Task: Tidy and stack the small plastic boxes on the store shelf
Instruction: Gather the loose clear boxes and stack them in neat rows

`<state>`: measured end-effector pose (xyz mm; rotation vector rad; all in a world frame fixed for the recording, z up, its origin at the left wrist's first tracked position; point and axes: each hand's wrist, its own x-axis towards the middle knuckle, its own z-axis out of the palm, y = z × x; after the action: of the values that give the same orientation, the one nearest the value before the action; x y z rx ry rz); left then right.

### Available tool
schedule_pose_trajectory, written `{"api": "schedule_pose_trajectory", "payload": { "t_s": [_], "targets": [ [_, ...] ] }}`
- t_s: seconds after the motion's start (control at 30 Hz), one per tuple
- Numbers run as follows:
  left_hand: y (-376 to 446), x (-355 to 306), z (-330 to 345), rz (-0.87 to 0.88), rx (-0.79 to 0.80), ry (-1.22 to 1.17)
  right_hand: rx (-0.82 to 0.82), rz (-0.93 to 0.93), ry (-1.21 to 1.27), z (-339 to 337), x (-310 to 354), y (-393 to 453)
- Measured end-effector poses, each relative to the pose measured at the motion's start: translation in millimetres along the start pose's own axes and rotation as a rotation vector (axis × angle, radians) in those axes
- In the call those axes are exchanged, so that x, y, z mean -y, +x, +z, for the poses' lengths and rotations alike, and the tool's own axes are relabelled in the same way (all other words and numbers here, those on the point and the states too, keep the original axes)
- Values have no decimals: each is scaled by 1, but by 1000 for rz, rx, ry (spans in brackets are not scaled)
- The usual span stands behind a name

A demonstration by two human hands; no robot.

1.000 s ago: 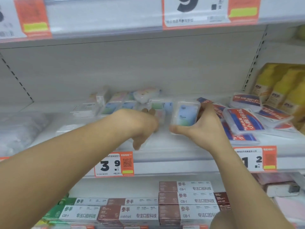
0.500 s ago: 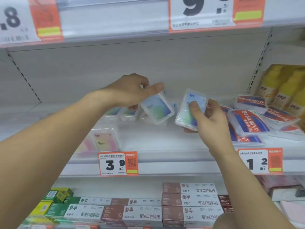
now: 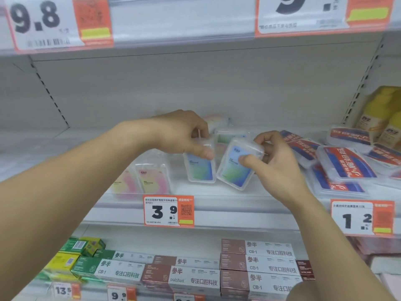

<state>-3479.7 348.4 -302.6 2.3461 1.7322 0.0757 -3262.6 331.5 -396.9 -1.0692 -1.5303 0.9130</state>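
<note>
My left hand [image 3: 184,133] grips the top of a small clear plastic box with a blue-green label [image 3: 200,168], held upright with its lower end at the shelf. My right hand [image 3: 275,157] holds a second blue-green box [image 3: 235,168] tilted against the first, thumb on its face. Two pink-yellow boxes [image 3: 152,181] stand upright to the left on the white shelf [image 3: 249,190]. More small boxes [image 3: 230,135] lie behind my hands, partly hidden.
A heap of flat red-and-blue plastic packs [image 3: 345,161] lies to the right, yellow bottles [image 3: 382,118] behind it. Price tags 3.9 [image 3: 168,210] and 1.2 [image 3: 362,218] hang on the shelf's front edge. Toothpaste cartons [image 3: 256,268] fill the shelf below.
Both hands have come down from mid-air with their blue-green boxes. The two boxes now sit side by side low over the shelf, right of the pink-yellow ones.
</note>
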Motion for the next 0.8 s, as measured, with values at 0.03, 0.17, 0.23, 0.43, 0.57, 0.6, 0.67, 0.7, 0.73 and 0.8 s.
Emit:
{"api": "schedule_pose_trajectory", "payload": {
  "t_s": [0.03,0.17,0.23,0.43,0.57,0.6,0.67,0.7,0.73,0.8],
  "targets": [
    [-3,-1,2,-2,23,37,45,-17,-44,2,-1,-1],
    [-13,1,4,-19,123,110,214,-41,-157,14,1,-4],
    [-16,3,5,-23,157,122,253,-56,-165,18,3,-4],
    [-23,8,12,-86,212,118,326,-32,-116,25,3,-2],
    [-31,11,6,-80,266,60,350,-22,-137,26,3,-1],
    [-32,12,4,-75,285,50,359,-23,-141,27,3,-1],
    [-34,18,1,-57,310,18,375,-23,-138,27,4,0],
    [-36,20,0,-46,318,-6,386,-20,-117,26,4,0],
    [-37,21,-1,-41,324,-30,399,-15,-80,26,4,0],
    [-41,22,-2,-62,320,-66,420,-14,-17,26,5,1]
  ]
}}
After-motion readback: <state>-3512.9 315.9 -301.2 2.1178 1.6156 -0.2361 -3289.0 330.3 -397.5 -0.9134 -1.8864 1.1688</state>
